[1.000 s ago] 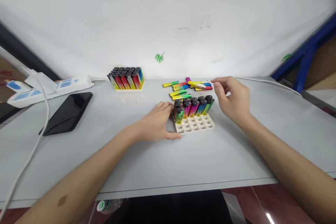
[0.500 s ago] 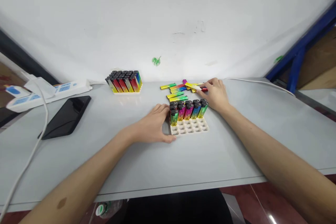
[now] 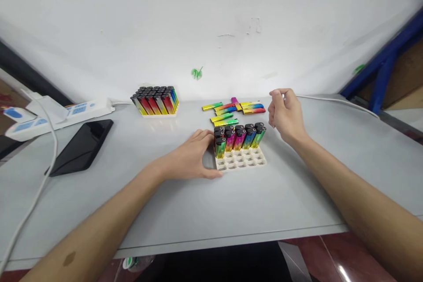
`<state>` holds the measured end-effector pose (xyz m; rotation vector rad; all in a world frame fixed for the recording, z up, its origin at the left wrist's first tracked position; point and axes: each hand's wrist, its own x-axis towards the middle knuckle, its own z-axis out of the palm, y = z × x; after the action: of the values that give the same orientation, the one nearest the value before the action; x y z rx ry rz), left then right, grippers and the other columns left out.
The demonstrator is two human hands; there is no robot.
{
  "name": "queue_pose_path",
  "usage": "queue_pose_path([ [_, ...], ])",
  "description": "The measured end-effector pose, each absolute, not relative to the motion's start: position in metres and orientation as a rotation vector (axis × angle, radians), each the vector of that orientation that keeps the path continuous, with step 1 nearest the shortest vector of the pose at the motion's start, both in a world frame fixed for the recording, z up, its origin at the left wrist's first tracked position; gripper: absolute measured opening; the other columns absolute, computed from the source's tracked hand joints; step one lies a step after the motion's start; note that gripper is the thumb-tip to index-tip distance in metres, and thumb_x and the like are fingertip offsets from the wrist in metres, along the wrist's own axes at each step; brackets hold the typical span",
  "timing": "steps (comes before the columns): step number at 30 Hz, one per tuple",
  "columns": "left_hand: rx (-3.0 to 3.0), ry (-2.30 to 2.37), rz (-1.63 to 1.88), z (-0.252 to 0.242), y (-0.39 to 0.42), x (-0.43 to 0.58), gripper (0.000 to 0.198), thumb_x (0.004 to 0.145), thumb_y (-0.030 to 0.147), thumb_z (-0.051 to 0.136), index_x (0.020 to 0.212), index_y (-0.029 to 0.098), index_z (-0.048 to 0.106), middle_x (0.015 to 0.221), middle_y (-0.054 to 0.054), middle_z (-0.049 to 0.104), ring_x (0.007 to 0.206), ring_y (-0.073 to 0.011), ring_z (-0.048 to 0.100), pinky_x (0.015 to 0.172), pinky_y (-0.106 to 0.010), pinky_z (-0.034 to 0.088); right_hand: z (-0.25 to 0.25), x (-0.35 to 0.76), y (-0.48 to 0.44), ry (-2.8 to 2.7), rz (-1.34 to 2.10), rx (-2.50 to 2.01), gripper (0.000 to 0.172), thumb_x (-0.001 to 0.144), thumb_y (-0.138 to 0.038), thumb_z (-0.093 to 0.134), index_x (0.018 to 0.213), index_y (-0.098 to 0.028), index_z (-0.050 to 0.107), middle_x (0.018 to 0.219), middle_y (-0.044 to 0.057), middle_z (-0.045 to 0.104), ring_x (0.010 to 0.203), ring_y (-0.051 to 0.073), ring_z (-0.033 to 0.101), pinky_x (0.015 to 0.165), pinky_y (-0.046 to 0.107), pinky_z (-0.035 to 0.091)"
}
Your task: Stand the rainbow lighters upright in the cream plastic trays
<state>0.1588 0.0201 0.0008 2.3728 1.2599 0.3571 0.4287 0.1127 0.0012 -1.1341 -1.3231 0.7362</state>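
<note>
A white holder tray (image 3: 243, 164) with rows of square holes sits on the table in front of me. Lighters (image 3: 239, 138) with black tops and shiny coloured bodies stand upright in its back rows; one green-yellow lighter (image 3: 220, 147) stands at the left, nearer to me. My left hand (image 3: 194, 156) grips the tray's left side, thumb at the front corner. My right hand (image 3: 287, 114) is raised right of the lighters with its fingers curled closed; what they hold, if anything, is hidden. Several loose lighters (image 3: 226, 116) lie flat behind the tray.
A second white tray (image 3: 161, 116), full of upright lighters, stands at the back left near the wall. On the left lie a black phone (image 3: 82, 147) and a white power strip (image 3: 89, 111) with a cable (image 3: 49, 172). A blue metal frame (image 3: 385, 72) rises at the right.
My right hand has left the loose lighters, moving right and turning with its fingers curled. The slanted yellow lighter is gone from the pile. My left hand stays on the tray.
</note>
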Motion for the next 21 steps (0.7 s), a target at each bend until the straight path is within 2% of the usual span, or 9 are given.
queue_pose_path([
  [2,2.372,1.262,0.353,0.002,0.02,0.159,0.07,0.074,0.059,0.077,0.129,0.02,0.055,0.126,-0.012,0.058,0.12,-0.0339,0.05,0.105,-0.05,0.046,0.002,0.424,0.109,-1.293,0.807,-1.151,0.04,0.094,-0.065,0.056,0.09,-0.025,0.057,0.055,-0.007,0.04,0.038,0.01,0.035,0.036,0.026,0.028],
  [5,2.382,1.251,0.342,0.003,0.02,0.158,0.066,0.075,0.058,0.077,0.124,0.02,0.056,0.123,-0.012,0.058,0.118,-0.0333,0.051,0.104,-0.05,0.046,0.004,0.421,0.107,-1.274,0.9,-1.158,0.047,0.098,-0.064,0.048,0.081,-0.022,0.061,0.056,-0.005,0.037,0.039,0.009,0.029,0.037,0.026,0.023],
  [9,2.372,1.248,0.343,0.002,0.021,0.157,0.067,0.073,0.061,0.078,0.122,0.02,0.056,0.122,-0.012,0.059,0.118,-0.0336,0.051,0.103,-0.05,0.047,0.006,0.419,0.105,-1.235,1.028,-1.141,0.036,0.093,-0.056,0.059,0.083,-0.022,0.06,0.058,-0.007,0.033,0.043,0.008,0.027,0.038,0.024,0.023],
  [11,2.365,1.247,0.351,0.002,0.021,0.157,0.07,0.073,0.061,0.077,0.126,0.02,0.055,0.125,-0.012,0.058,0.12,-0.0339,0.051,0.104,-0.05,0.046,0.007,0.418,0.104,-1.201,1.106,-1.099,0.032,0.09,-0.054,0.066,0.089,-0.025,0.056,0.06,-0.008,0.037,0.043,0.008,0.03,0.039,0.023,0.023],
  [14,2.37,1.242,0.355,0.001,0.021,0.157,0.073,0.075,0.06,0.077,0.131,0.021,0.054,0.127,-0.012,0.058,0.121,-0.0339,0.05,0.105,-0.05,0.046,0.009,0.417,0.101,-1.172,1.179,-1.098,0.039,0.086,-0.057,0.071,0.093,-0.029,0.045,0.063,-0.009,0.047,0.041,0.007,0.031,0.038,0.021,0.018],
  [15,2.375,1.237,0.361,0.0,0.021,0.157,0.072,0.075,0.06,0.077,0.132,0.021,0.054,0.127,-0.012,0.058,0.121,-0.0339,0.05,0.104,-0.05,0.046,0.01,0.417,0.1,-1.185,1.19,-1.109,0.041,0.086,-0.059,0.07,0.093,-0.029,0.043,0.06,-0.009,0.047,0.039,0.007,0.029,0.038,0.021,0.017],
  [19,2.375,1.223,0.384,0.001,0.021,0.158,0.071,0.074,0.06,0.077,0.13,0.022,0.055,0.125,-0.012,0.059,0.119,-0.0341,0.051,0.104,-0.051,0.046,0.01,0.416,0.099,-1.257,1.269,-1.131,0.05,0.088,-0.075,0.053,0.08,-0.026,0.045,0.048,-0.01,0.028,0.037,0.008,0.016,0.036,0.024,0.013],
  [21,2.366,1.231,0.376,0.002,0.02,0.158,0.071,0.074,0.06,0.078,0.13,0.021,0.056,0.125,-0.012,0.06,0.12,-0.0343,0.051,0.104,-0.051,0.045,0.008,0.416,0.1,-1.239,1.309,-1.156,0.052,0.089,-0.075,0.047,0.073,-0.025,0.044,0.046,-0.01,0.025,0.037,0.008,0.014,0.035,0.025,0.011],
])
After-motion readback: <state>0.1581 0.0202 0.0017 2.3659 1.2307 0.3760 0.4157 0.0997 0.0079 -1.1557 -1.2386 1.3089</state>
